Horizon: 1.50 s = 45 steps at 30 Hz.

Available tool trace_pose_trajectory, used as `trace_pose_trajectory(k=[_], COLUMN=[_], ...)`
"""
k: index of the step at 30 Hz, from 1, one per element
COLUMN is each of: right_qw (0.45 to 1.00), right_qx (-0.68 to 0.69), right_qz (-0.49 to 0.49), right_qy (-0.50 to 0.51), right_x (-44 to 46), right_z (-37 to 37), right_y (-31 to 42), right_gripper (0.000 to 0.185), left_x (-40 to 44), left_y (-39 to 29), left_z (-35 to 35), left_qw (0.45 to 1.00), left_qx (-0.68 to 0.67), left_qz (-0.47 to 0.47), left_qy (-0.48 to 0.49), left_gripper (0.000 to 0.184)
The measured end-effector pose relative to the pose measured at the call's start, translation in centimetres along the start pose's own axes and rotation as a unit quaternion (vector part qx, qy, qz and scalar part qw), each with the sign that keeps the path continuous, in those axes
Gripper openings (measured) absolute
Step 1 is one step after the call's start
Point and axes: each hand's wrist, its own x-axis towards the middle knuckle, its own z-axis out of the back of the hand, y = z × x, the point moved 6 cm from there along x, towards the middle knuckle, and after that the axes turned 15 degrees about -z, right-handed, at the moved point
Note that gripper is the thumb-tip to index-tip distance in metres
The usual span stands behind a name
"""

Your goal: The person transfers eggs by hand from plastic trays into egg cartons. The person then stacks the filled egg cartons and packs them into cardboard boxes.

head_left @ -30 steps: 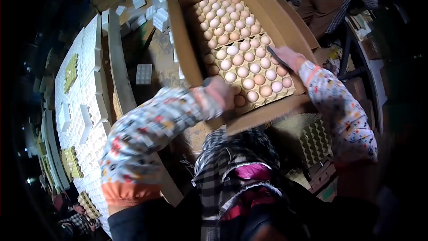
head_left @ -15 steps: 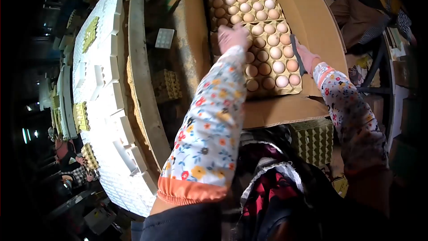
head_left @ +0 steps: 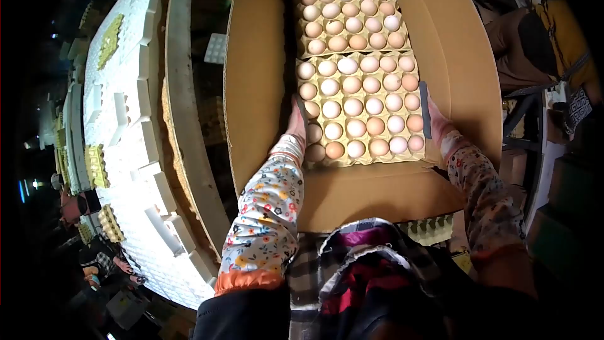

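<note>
A cardboard box [head_left: 377, 192] in front of me holds two egg trays side by side, filled with brown and pale eggs. My left hand [head_left: 297, 119] reaches down between the near egg tray [head_left: 363, 161] and the box's left wall, its fingers partly hidden. Along the tray's right edge, my right hand [head_left: 438, 119] presses a dark grey flat strip [head_left: 425, 110] against the side. A thin dark edge also shows beside my left palm. Between them, both hands clasp the near tray. The far egg tray [head_left: 352, 52] lies beyond it, partly in shadow.
To the left, a long bench edge [head_left: 189, 119] borders a wide stack of white trays [head_left: 119, 145]. Yellowish egg trays [head_left: 111, 223] rest on that stack. A person [head_left: 104, 261] is at lower left, and another person's clothing [head_left: 528, 44] shows at right.
My left hand has moved from above the eggs down to the near tray's left side. My right hand stays at the right edge. The box appears lower in view.
</note>
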Motion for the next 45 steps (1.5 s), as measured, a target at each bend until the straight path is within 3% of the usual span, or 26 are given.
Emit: trace_pose_trajectory(k=[1,3,4,5,7,10,11,21,27,30,32,33,35,37,39,40,42,45], right_qw=[1.000,1.000,1.000,1.000,0.999,0.998,0.997,0.993,0.976,0.947,0.915,0.871,0.860,0.909,0.949,0.930,0.907,0.910], right_qx=[-0.004,-0.012,-0.014,-0.017,-0.033,-0.054,-0.060,-0.105,-0.129,-0.018,0.209,0.323,0.344,0.238,0.001,-0.180,-0.217,-0.140], right_qz=[0.000,0.001,0.002,0.006,0.019,0.034,0.035,0.003,0.141,0.251,0.161,0.114,0.077,0.136,0.270,0.322,0.353,0.385], right_qy=[0.001,0.007,0.007,0.009,0.013,0.021,0.025,0.049,0.101,0.201,0.306,0.353,0.369,0.316,0.164,0.007,-0.072,-0.066], right_x=[0.1,0.3,0.2,0.4,0.7,0.5,0.4,-1.2,-7.9,-11.4,-12.6,-13.5,-17.9,-17.7,-15.2,-15.4,-15.2,-13.5], right_z=[-0.1,-0.5,-0.6,-0.6,-0.9,-1.2,-1.2,-1.8,-1.9,-2.3,-2.5,-3.0,-4.6,-4.5,-0.4,1.9,3.4,1.4], right_y=[0.2,0.5,0.5,0.8,1.2,0.5,0.1,-2.0,-1.2,3.1,5.5,5.8,7.7,8.2,5.6,4.7,4.4,6.9], right_gripper=[0.061,0.060,0.060,0.060,0.059,0.059,0.058,0.056,0.055,0.054,0.053,0.053,0.053,0.052,0.055,0.053,0.054,0.056], left_x=[0.8,0.9,0.3,1.9,1.4,-1.6,-2.3,0.4,1.0,0.5,-1.0,-2.3,-5.4,-8.2,-10.1,-10.7,-10.6,-11.2], left_y=[0.8,1.2,0.7,2.8,3.8,-0.8,-0.5,2.7,0.9,-2.3,-5.4,-6.7,-8.7,-10.4,-10.9,-11.0,-11.5,-11.7], left_z=[0.3,0.7,0.8,1.6,1.0,-2.6,-2.8,-0.6,1.0,1.4,0.9,0.6,-0.7,-1.4,-2.7,-3.1,-2.7,0.1], left_qw=[0.997,0.996,0.999,0.997,0.987,0.955,0.952,0.981,0.993,0.992,0.984,0.980,0.969,0.959,0.953,0.951,0.952,0.963], left_qx=[-0.049,-0.090,-0.042,-0.071,-0.148,-0.276,-0.282,-0.175,-0.073,0.001,0.038,0.053,0.072,0.080,0.076,0.073,0.063,0.011], left_qz=[0.023,0.021,0.016,-0.007,0.052,0.076,0.070,0.009,-0.056,-0.102,-0.136,-0.151,-0.181,-0.210,-0.229,-0.240,-0.263,-0.264], left_qy=[0.046,0.010,-0.026,-0.004,0.026,0.083,0.095,0.084,0.073,0.081,0.104,0.118,0.154,0.173,0.184,0.181,0.143,0.047], left_gripper=[0.080,0.081,0.081,0.079,0.073,0.049,0.049,0.053,0.055,0.056,0.057,0.057,0.058,0.059,0.059,0.060,0.061,0.062])
